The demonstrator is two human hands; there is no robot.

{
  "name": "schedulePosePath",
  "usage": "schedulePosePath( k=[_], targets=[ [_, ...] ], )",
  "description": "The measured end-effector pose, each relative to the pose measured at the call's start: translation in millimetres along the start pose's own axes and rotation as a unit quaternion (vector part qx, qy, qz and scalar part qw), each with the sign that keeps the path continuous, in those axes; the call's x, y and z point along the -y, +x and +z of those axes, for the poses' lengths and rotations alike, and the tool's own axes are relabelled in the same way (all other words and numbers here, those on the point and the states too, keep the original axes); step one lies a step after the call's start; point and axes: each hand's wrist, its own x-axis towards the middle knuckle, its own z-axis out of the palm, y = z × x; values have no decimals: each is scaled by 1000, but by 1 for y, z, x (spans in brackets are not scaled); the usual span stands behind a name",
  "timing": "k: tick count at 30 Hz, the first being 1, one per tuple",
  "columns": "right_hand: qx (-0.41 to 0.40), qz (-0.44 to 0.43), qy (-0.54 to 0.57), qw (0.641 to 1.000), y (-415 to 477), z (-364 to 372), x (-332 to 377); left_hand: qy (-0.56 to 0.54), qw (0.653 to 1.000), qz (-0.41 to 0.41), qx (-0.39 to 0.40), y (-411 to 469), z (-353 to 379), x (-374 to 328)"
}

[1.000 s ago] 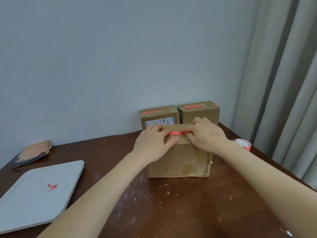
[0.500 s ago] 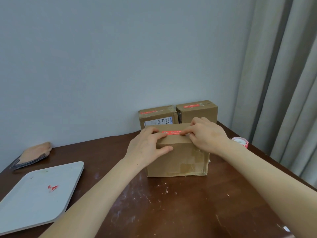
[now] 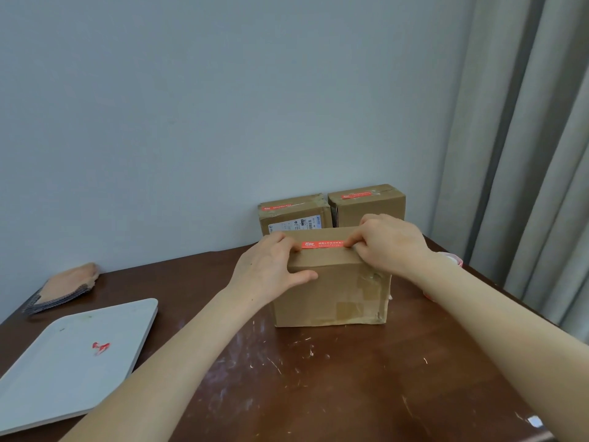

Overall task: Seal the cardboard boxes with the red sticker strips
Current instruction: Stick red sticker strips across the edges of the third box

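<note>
A brown cardboard box (image 3: 331, 295) stands on the dark wooden table in front of me. A red sticker strip (image 3: 322, 244) lies flat across its top. My left hand (image 3: 271, 272) grips the box's left top corner, thumb on the front face and fingers at the strip's left end. My right hand (image 3: 392, 244) presses its fingertips on the strip's right end. Behind it, two more cardboard boxes, the left one (image 3: 294, 213) and the right one (image 3: 366, 204), stand against the wall, each with a red strip on top.
A white tray (image 3: 73, 358) with a small red scrap lies at the left. A folded cloth (image 3: 63, 288) sits behind it near the wall. A sticker roll (image 3: 452, 259) peeks out past my right wrist. Grey curtains (image 3: 526, 154) hang on the right.
My left hand has slid left off the strip to the box's corner, uncovering most of the red strip. My right hand stays on the strip's right end.
</note>
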Motion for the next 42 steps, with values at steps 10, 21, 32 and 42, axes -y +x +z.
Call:
schedulePosePath(
  k=[10, 21, 32, 42],
  targets=[
    [38, -16, 10, 999, 3, 7, 10, 34, 999, 21, 2, 4, 4, -2],
    [30, -20, 4, 999, 3, 8, 5, -7, 1000, 5, -3, 1, 8, -2],
    [25, -33, 8, 999, 6, 6, 10, 24, 999, 22, -7, 4, 3, -6],
    [23, 4, 18, 1000, 5, 5, -1, 35, 999, -6, -4, 5, 9, -4]
  ],
)
